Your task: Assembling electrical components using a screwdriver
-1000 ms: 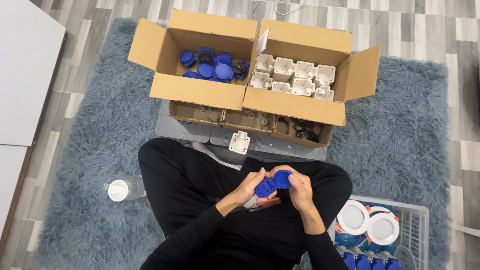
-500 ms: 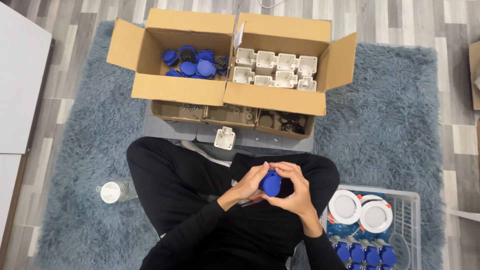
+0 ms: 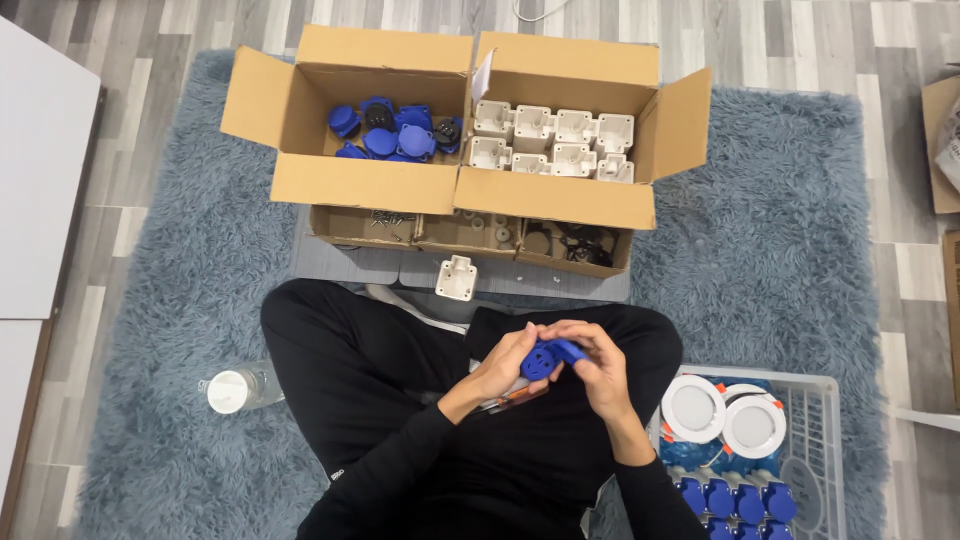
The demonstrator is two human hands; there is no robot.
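From overhead, both hands, left hand [image 3: 503, 367] and right hand [image 3: 597, 368], close around a blue socket [image 3: 547, 357] over the lap, near the cardboard boxes [image 3: 370, 185]. It looks light, rigid plastic, best held by its round body.

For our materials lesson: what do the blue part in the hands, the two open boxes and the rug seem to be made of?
Blue socket part, held by both hands: probably moulded plastic, smooth with a slight sheen. Open boxes: brown corrugated cardboard, matt, with folded flaps. Rug: grey-blue shaggy pile, likely synthetic fibre; the look leaves that open.
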